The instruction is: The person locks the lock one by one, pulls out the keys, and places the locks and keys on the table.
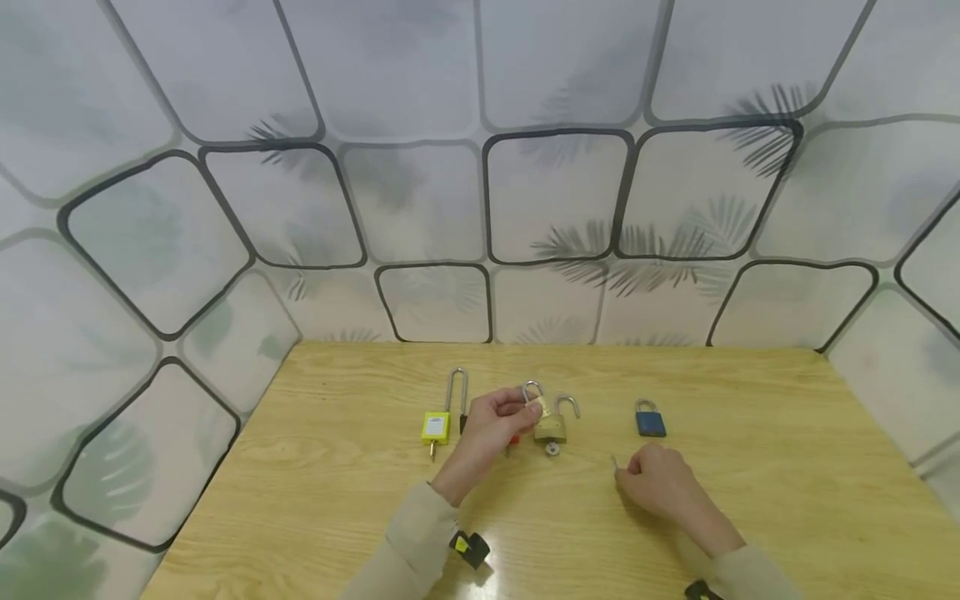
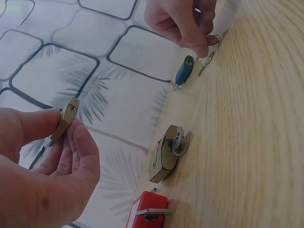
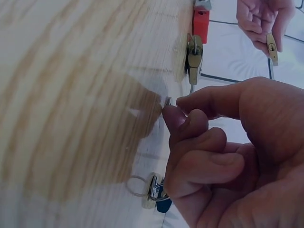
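My left hand (image 1: pixel 487 433) holds a small brass padlock (image 2: pixel 67 116) between thumb and fingers, raised off the table, its keyhole showing in the left wrist view. Its shackle is up in the head view. My right hand (image 1: pixel 663 483) pinches a small key (image 1: pixel 615 464) between thumb and index finger, low over the table. A ring (image 3: pixel 137 185) shows below those fingers in the right wrist view. Beside the left hand lies a larger brass padlock (image 1: pixel 550 429) with its shackle swung open and a key and ring at its base. A red padlock (image 2: pixel 148 210) is partly hidden by the left hand.
A yellow padlock (image 1: pixel 435 427) with a long shackle and a key lies to the left, beside a small black piece (image 1: pixel 462 423) I cannot identify. Right of the middle is a blue padlock (image 1: pixel 651 422). A patterned wall (image 1: pixel 547 304) borders the wooden table (image 1: pixel 330 467).
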Available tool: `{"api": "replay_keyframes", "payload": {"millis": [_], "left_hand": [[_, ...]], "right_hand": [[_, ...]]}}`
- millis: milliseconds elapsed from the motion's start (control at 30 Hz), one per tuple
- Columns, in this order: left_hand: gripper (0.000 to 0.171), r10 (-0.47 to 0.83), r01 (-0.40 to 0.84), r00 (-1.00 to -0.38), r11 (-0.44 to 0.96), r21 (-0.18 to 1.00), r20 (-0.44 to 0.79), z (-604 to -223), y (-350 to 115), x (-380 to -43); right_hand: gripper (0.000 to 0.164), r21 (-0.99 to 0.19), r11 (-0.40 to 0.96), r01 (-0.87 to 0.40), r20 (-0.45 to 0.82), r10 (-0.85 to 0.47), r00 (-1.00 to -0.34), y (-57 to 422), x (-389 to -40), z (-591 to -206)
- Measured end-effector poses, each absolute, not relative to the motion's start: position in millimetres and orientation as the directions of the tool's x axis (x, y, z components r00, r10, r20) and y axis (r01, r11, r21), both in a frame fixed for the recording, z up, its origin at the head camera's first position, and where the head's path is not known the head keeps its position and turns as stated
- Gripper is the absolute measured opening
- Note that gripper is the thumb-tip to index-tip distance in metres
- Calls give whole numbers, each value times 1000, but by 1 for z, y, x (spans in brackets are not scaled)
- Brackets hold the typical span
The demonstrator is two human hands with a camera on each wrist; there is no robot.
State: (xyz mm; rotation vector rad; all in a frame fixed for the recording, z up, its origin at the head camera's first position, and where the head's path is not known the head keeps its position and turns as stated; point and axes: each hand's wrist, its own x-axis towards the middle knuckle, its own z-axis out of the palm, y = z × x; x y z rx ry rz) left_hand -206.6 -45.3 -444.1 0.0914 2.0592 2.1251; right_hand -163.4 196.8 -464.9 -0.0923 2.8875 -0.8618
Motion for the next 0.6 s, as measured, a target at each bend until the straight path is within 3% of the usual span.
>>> {"api": "replay_keyframes", "payload": {"millis": [267, 500, 600], "left_hand": [[22, 160, -40, -986, 71, 997, -51, -451, -37, -207], [19, 228, 88, -973, 248, 965, 30, -452, -24, -204], [20, 265, 131, -963, 307, 943, 47, -452, -16, -207]], "right_hand": [[51, -574, 819, -9, -122, -97, -988, 212, -157, -450], [33, -577, 816, -31, -65, -84, -994, 239, -151, -420], [34, -566, 824, -20, -74, -75, -994, 247, -147, -412]]}}
